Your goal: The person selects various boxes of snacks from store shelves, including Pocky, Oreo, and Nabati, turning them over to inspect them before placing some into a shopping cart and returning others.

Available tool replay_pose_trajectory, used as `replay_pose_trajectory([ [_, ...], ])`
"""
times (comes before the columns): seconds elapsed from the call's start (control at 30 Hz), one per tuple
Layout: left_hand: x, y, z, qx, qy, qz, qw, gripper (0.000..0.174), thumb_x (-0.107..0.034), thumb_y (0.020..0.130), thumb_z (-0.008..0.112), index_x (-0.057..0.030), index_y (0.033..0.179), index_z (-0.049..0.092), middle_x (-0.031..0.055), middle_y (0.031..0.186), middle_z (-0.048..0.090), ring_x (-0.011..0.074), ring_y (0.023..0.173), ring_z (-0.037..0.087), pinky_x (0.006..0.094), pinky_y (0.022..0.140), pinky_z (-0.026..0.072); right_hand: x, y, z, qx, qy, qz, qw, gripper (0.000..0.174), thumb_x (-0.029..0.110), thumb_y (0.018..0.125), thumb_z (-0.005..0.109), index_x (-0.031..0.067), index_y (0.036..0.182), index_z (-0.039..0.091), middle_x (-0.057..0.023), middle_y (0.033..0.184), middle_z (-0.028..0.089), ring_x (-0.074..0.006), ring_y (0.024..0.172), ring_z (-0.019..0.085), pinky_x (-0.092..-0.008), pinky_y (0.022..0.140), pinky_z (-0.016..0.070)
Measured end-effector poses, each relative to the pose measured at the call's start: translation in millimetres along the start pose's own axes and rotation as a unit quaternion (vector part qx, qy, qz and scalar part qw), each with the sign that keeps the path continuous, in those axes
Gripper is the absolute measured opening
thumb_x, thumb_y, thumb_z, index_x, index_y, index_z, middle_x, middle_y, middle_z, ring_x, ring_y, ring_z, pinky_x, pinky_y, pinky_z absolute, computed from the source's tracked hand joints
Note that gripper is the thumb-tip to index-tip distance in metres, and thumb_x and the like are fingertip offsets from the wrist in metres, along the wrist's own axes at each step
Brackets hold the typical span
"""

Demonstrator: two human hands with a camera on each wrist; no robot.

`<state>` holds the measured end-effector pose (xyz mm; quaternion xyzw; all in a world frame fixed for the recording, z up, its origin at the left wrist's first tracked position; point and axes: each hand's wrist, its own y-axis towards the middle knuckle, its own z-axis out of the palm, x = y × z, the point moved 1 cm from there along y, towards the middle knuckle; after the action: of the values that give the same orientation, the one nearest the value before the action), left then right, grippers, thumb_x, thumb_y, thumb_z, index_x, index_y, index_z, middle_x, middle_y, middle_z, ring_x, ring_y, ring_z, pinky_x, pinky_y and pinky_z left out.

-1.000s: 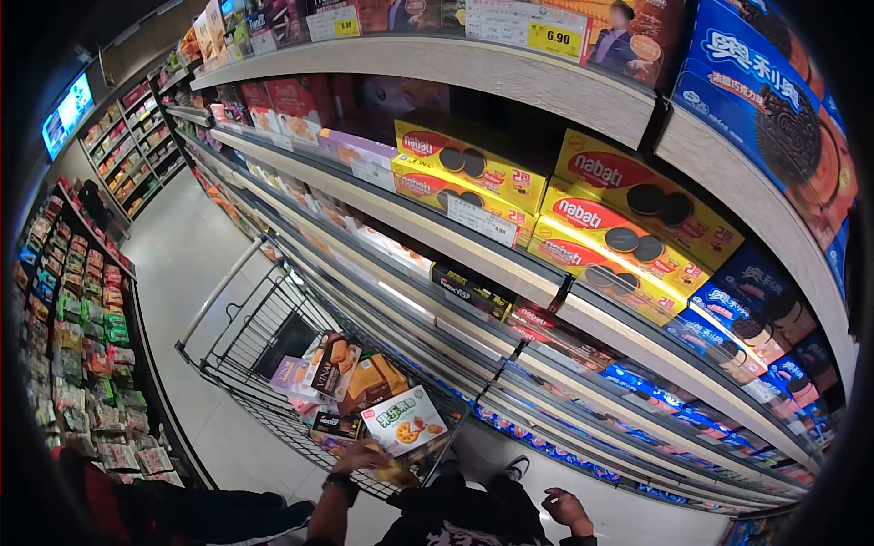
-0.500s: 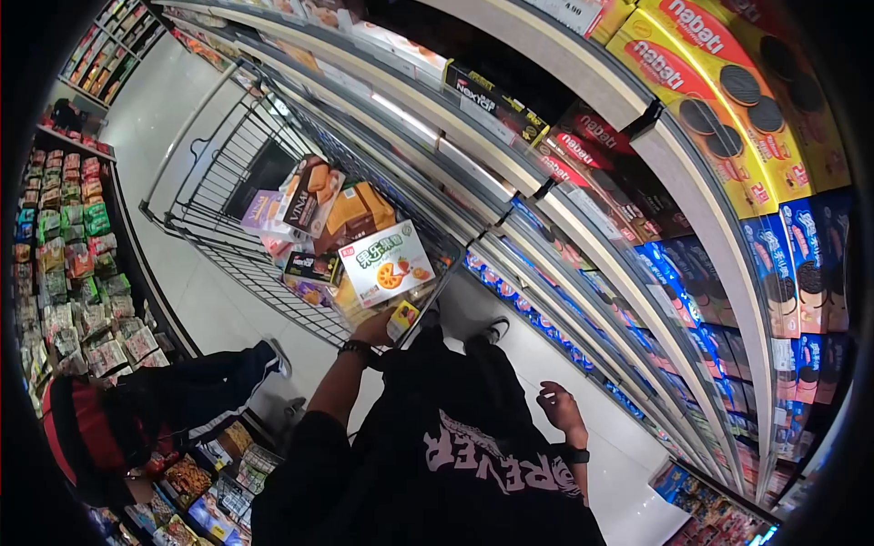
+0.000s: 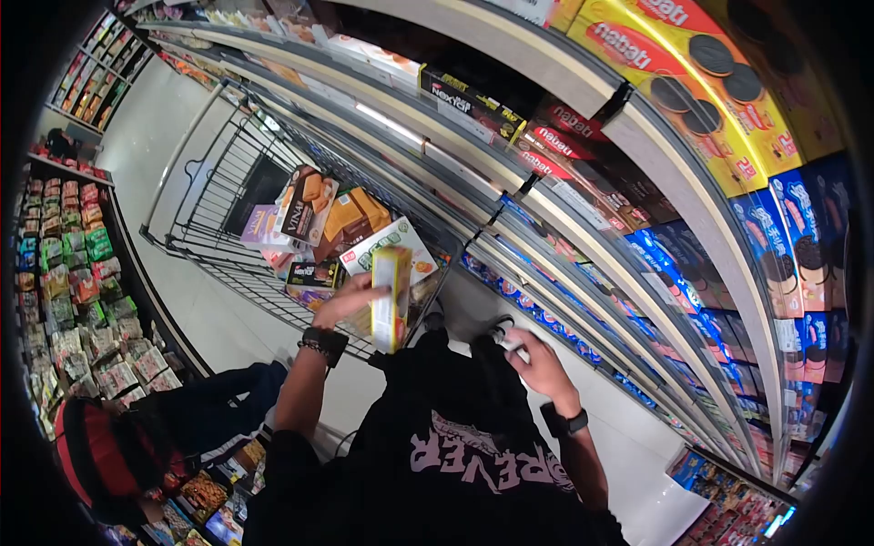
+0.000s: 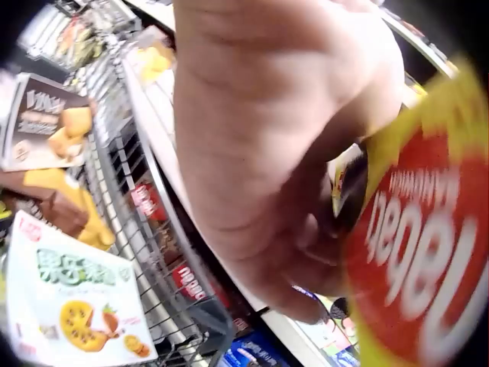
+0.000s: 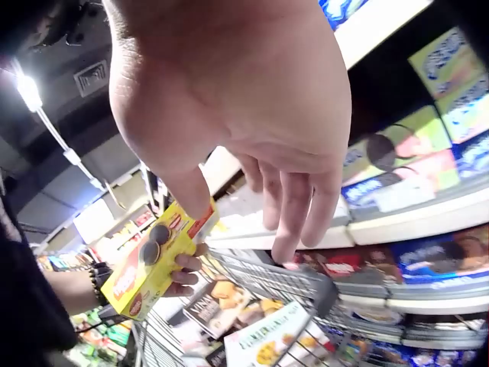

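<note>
The yellow biscuit box (image 3: 391,298) is up in the air over the near end of the cart (image 3: 196,232). The left hand (image 3: 348,296) holds it by one side, fingers curled round it. The right hand (image 3: 533,359) is near, fingers loose, holding nothing. The box could slip and drop to the floor, as one hand has only its edge. A moment ago it was low by the cart rim; now it is lifted, and the right hand has come closer

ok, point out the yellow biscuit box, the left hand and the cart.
yellow biscuit box (image 3: 391,291), head view, narrow side face.
left hand (image 3: 348,298), head view, back of hand.
cart (image 3: 214,196), head view, far wire wall.
</note>
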<state>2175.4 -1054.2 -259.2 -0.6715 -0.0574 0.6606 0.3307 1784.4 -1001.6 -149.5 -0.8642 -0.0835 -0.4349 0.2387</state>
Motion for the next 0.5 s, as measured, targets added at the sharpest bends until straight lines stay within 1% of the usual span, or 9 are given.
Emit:
replay_pose_trajectory([
  [0.07,-62.3,-3.7,9.3,0.018,-0.158,-0.057,0.986,0.050,-0.043,0.098,0.048,0.0009,0.120,0.058,0.0081,0.107,0.066,0.0130,0.090,0.064,0.0284,0.079,0.0524,44.3,37.4,-6.2,0.009,0.028,0.004,1.000,0.056,0.017,0.086,0.066,0.0046,0.135,0.042,-0.0157,0.126,0.056,-0.0324,0.106,0.061,-0.0371,0.089,0.0488],
  [0.1,-89.1,-1.8,21.2,0.023,-0.229,-0.059,0.971,0.054,-0.045,0.100,0.043,0.0023,0.120,0.057,0.0095,0.108,0.066,0.0132,0.090,0.064,0.0279,0.077,0.0528,64.3,54.6,-9.2,-0.027,0.045,-0.063,0.997,0.060,0.017,0.085,0.069,0.0042,0.136,0.040,-0.0161,0.130,0.054,-0.0305,0.109,0.060,-0.0360,0.091,0.0478],
  [0.17,-132.3,4.7,32.8,0.102,-0.063,-0.050,0.992,0.061,-0.049,0.100,0.037,0.0040,0.124,0.056,0.0102,0.110,0.064,0.0126,0.089,0.062,0.0267,0.079,0.0497,95.3,81.6,-12.6,-0.071,0.058,-0.138,0.986,0.065,0.016,0.083,0.071,0.0038,0.138,0.039,-0.0165,0.133,0.051,-0.0287,0.112,0.058,-0.0349,0.092,0.0468],
  [0.23,-169.6,8.5,42.4,0.183,0.193,0.029,0.964,0.067,-0.054,0.099,0.036,0.0045,0.123,0.057,0.0094,0.107,0.065,0.0113,0.086,0.059,0.0264,0.076,0.0470,118.2,100.6,-18.6,-0.064,0.235,-0.184,0.952,0.073,0.014,0.080,0.075,0.0030,0.141,0.036,-0.0156,0.131,0.052,-0.0228,0.116,0.054,-0.0332,0.095,0.0450],
  [0.27,-213.7,-9.9,59.4,0.171,0.182,-0.057,0.967,0.064,-0.055,0.097,0.042,0.0033,0.116,0.061,0.0092,0.101,0.065,0.0120,0.083,0.056,0.0263,0.072,0.0455,132.9,103.7,-34.3,0.011,0.200,-0.143,0.969,0.075,0.011,0.077,0.078,0.0022,0.139,0.037,-0.0137,0.126,0.053,-0.0187,0.114,0.053,-0.0326,0.096,0.0447],
  [0.37,-238.3,-4.4,56.9,0.242,0.299,-0.022,0.923,0.054,-0.045,0.092,0.059,-0.0001,0.122,0.056,0.0093,0.103,0.065,0.0133,0.085,0.057,0.0311,0.077,0.0462,130.8,104.9,-48.0,0.007,0.237,-0.090,0.967,0.073,0.009,0.076,0.079,0.0020,0.136,0.038,-0.0101,0.120,0.055,-0.0168,0.112,0.053,-0.0312,0.095,0.0451],
  [0.4,-244.9,-14.8,60.7,0.206,0.294,0.181,0.916,0.057,-0.037,0.082,0.072,-0.0029,0.124,0.054,0.0111,0.094,0.066,0.0173,0.086,0.061,0.0327,0.076,0.0474,120.3,108.2,-42.9,-0.060,0.238,-0.127,0.961,0.070,0.006,0.075,0.079,0.0029,0.134,0.041,-0.0072,0.116,0.056,-0.0144,0.110,0.053,-0.0295,0.093,0.0458],
  [0.43,-258.9,-25.2,62.6,0.139,0.378,0.237,0.884,0.064,-0.032,0.074,0.079,-0.0047,0.126,0.053,0.0138,0.095,0.064,0.0270,0.090,0.065,0.0356,0.077,0.0492,126.4,104.6,-46.5,-0.085,0.252,-0.136,0.954,0.070,0.003,0.075,0.079,0.0038,0.134,0.041,-0.0070,0.117,0.056,-0.0143,0.110,0.053,-0.0296,0.093,0.0458],
  [0.5,-277.1,-28.6,58.9,0.086,0.455,0.333,0.821,0.061,-0.029,0.072,0.079,-0.0059,0.123,0.054,0.0152,0.100,0.062,0.0346,0.096,0.063,0.0387,0.080,0.0504,144.3,95.5,-54.2,-0.137,0.223,-0.172,0.950,0.069,0.002,0.077,0.077,0.0043,0.135,0.040,-0.0068,0.117,0.056,-0.0143,0.110,0.053,-0.0298,0.095,0.0450],
])
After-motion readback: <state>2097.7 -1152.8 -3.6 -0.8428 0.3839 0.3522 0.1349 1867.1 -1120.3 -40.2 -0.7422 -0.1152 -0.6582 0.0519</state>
